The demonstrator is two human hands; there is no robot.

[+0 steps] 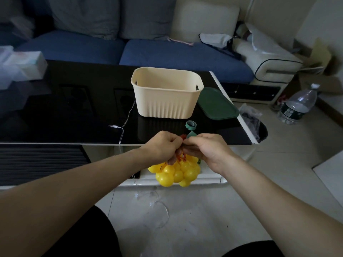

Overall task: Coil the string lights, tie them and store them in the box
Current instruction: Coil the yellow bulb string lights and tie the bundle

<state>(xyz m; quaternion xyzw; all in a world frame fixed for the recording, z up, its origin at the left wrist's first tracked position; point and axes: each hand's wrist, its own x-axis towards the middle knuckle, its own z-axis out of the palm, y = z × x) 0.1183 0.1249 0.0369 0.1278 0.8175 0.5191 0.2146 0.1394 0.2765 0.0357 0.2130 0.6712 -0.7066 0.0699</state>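
A bunch of yellow ball string lights [176, 174] hangs below my hands at the table's near edge. My left hand [162, 146] grips the top of the bunch, where red bits show. My right hand [202, 148] pinches a green strap [191, 134] against the same spot. A thin clear wire [122, 125] trails from the bunch over the black table and down to the floor. The open beige box [167, 93] stands on the table beyond my hands. Its dark green lid [217, 103] lies to its right.
A curled green tie [190, 125] lies in front of the box. The black glass table [74, 112] holds white boxes [24, 65] at far left. A blue sofa [167, 54] runs behind. A water bottle [297, 106] and a bin [258, 127] stand on the floor at right.
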